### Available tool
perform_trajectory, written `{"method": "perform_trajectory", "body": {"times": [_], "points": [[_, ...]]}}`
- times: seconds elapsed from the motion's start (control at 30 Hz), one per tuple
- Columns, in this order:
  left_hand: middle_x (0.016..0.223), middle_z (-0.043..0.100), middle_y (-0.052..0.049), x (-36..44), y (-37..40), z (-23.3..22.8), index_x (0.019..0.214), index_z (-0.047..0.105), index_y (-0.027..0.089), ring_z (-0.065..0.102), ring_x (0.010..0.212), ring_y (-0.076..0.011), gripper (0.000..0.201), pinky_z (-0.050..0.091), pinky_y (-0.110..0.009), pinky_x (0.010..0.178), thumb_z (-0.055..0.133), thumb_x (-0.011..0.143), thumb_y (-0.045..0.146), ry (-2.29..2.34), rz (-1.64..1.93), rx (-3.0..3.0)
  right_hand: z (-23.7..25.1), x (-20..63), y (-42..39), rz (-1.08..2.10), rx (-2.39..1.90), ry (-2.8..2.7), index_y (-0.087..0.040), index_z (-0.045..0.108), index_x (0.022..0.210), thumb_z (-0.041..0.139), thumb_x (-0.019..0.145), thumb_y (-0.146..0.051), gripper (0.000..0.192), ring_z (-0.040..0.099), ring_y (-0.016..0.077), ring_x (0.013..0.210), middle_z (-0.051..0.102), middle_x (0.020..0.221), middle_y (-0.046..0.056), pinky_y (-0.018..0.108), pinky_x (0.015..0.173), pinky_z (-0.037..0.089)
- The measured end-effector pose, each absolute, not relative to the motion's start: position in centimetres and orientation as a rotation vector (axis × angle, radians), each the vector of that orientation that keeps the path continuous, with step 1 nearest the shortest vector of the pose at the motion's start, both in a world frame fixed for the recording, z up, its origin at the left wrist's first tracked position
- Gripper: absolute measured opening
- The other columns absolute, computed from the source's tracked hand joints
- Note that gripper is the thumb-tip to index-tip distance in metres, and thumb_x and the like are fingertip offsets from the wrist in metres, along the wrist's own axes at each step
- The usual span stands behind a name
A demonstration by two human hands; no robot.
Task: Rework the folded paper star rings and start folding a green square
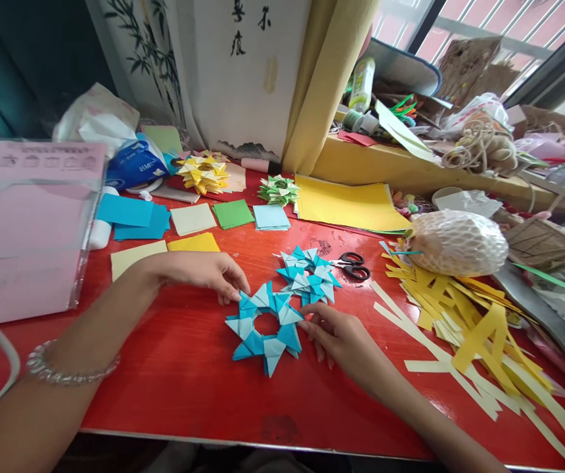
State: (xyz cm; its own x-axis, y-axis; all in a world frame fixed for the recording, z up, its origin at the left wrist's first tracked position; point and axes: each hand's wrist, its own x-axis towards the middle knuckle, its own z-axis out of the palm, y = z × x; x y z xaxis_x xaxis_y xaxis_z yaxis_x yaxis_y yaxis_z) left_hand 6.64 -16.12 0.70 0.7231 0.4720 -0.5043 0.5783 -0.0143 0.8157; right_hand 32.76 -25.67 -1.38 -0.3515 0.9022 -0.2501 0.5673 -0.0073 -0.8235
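Observation:
A blue and pale-blue origami star ring (273, 346) with a round hole in its middle is held just at or over the red table. My left hand (208, 272) pinches a point at its upper left between thumb and fingers. On the right side, my right hand (334, 332) grips another point with thumb and forefinger, the other fingers curled below. Directly behind sits a second blue origami star ring (312, 270), partly overlapped by the first one and the fingers. Black-handled scissors (354, 267) lie just right of that second ring.
Stacks of coloured paper squares (233, 213) line the back of the red table (174, 374). Behind them stand a yellow origami ring (203, 174) and a green one (280, 190). Yellow paper strips (460, 328) spread over the right side, near a net-wrapped object (460, 243). A pink folder (26, 223) stands left.

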Motion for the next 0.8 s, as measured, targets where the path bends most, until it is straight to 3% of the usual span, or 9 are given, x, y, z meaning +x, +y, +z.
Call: {"method": "perform_trajectory", "body": {"times": [0.43,0.6,0.7,0.8], "points": [[0.085,0.063,-0.004,6.2,-16.1,1.1,0.095,0.063,0.017,0.057,0.074,-0.0145,0.029,0.045,-0.020,0.067,0.060,0.073,0.035,0.827,-0.184,1.630,-1.3,32.6,-25.8,1.197,-1.471,-2.044,-0.019,0.055,0.089,0.043,0.085,-0.023,0.012,0.048,0.0085,0.042,0.050,0.053,-0.004,0.019,0.044,0.037],[0.083,0.063,-0.004,6.0,-16.3,1.7,0.093,0.065,0.018,0.056,0.072,-0.0145,0.028,0.044,-0.021,0.066,0.060,0.072,0.036,0.825,-0.225,1.630,-0.6,32.5,-25.9,1.016,-1.495,-2.126,-0.019,0.057,0.091,0.046,0.085,-0.023,0.014,0.052,0.0112,0.052,0.057,0.064,-0.001,0.021,0.047,0.038],[0.081,0.062,-0.004,6.0,-16.3,1.9,0.092,0.065,0.018,0.056,0.070,-0.0140,0.030,0.044,-0.020,0.064,0.058,0.073,0.040,0.850,-0.245,1.642,-0.4,33.1,-25.5,0.814,-1.509,-2.119,-0.019,0.056,0.093,0.043,0.086,-0.024,0.016,0.053,0.0121,0.056,0.058,0.070,0.000,0.022,0.051,0.040],[0.077,0.060,-0.004,6.0,-16.3,1.8,0.087,0.063,0.017,0.055,0.064,-0.0128,0.034,0.044,-0.020,0.060,0.054,0.074,0.048,0.928,-0.189,1.637,-0.6,34.2,-24.5,0.354,-1.477,-2.104,-0.019,0.057,0.096,0.046,0.085,-0.025,0.017,0.055,0.0155,0.069,0.058,0.082,0.005,0.027,0.059,0.043]]}}
